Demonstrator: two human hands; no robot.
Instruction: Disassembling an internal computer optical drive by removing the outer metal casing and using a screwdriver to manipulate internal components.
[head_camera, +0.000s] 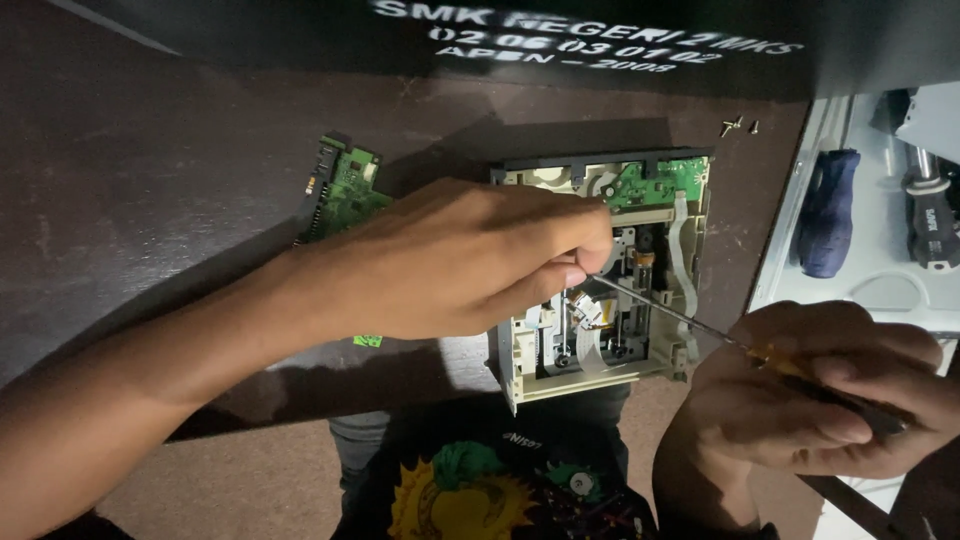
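An opened optical disc drive (655, 265) lies on the dark table (150, 180), its beige frame, metal rails and a green circuit board exposed. My left hand (460, 260) reaches across it, fingertips pinched on the thin metal shaft of a screwdriver (660, 305) near its tip inside the mechanism. My right hand (810, 395) at the lower right is closed around the screwdriver's yellow and black handle.
A separate green circuit board (340, 190) lies left of the drive. A few small screws (735, 126) sit at the table's far right. A white tray (790, 230) on the right holds a blue-handled tool (828, 212) and other tools. My printed black shirt shows below.
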